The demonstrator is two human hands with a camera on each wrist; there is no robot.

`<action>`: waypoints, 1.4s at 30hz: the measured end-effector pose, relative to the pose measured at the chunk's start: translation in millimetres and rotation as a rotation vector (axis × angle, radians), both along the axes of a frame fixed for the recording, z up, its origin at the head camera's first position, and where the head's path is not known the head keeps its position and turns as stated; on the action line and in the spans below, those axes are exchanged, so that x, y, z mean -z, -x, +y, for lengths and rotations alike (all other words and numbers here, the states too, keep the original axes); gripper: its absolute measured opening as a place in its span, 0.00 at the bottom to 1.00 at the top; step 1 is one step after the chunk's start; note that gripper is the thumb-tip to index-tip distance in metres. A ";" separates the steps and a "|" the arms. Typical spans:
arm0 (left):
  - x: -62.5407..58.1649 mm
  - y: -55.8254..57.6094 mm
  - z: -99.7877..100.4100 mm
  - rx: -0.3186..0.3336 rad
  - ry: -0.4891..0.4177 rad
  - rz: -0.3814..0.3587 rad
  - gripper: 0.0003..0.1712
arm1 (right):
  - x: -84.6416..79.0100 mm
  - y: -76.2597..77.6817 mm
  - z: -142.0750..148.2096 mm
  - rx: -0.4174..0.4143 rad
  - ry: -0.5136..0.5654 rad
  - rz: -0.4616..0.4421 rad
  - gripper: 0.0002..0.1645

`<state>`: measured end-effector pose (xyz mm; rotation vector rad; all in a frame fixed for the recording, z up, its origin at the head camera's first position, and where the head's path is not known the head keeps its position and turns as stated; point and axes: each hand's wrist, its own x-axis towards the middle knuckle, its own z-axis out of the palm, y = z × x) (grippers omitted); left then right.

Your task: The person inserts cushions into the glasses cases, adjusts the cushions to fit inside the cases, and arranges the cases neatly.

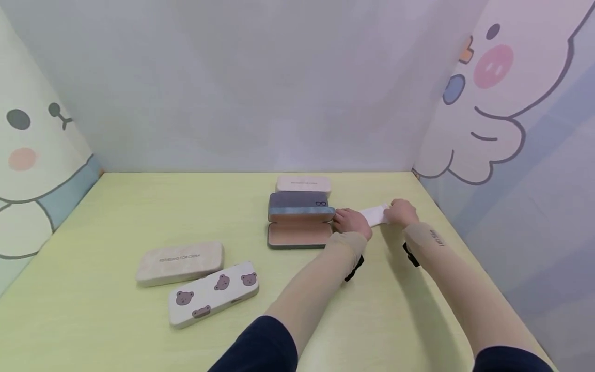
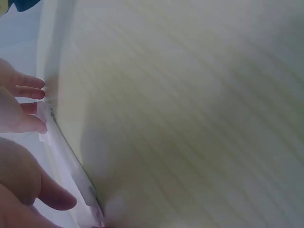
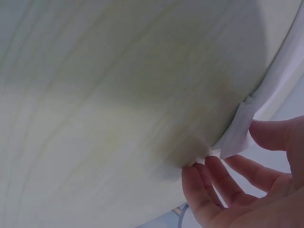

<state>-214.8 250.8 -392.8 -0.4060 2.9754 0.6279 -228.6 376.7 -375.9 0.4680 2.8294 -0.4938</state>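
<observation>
A white folded strip of cloth or paper (image 1: 374, 215) lies between my two hands on the right of the table. My right hand (image 1: 402, 213) pinches its right end; in the right wrist view the thumb (image 3: 270, 135) presses one side and the fingers bend at the other. At the left end is my left hand (image 1: 351, 222), thumb (image 2: 54, 194) along the strip and the other fingers mostly out of sight. Just left of that hand, an open glasses case (image 1: 299, 235) shows its pink lining and blue-grey lid.
Behind the open case lies a pale pink case (image 1: 303, 184). A cream case with lettering (image 1: 181, 262) and a white bear-print case (image 1: 214, 294) lie close together at the left front. Printed walls (image 1: 255, 88) enclose the yellow wood-grain table (image 1: 116, 217) at the back and sides.
</observation>
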 end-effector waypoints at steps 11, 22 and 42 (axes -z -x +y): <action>0.6 -3.8 -3.4 0.048 0.122 0.151 0.13 | 0.1 1.9 -8.1 0.067 -0.026 0.033 0.22; 4.8 -2.1 -10.6 0.120 0.076 0.059 0.13 | 6.7 -1.5 -15.2 0.055 -0.053 0.031 0.22; 10.5 -7.4 -11.6 0.194 0.009 0.021 0.12 | 11.3 -16.4 -1.1 0.066 -0.007 0.044 0.18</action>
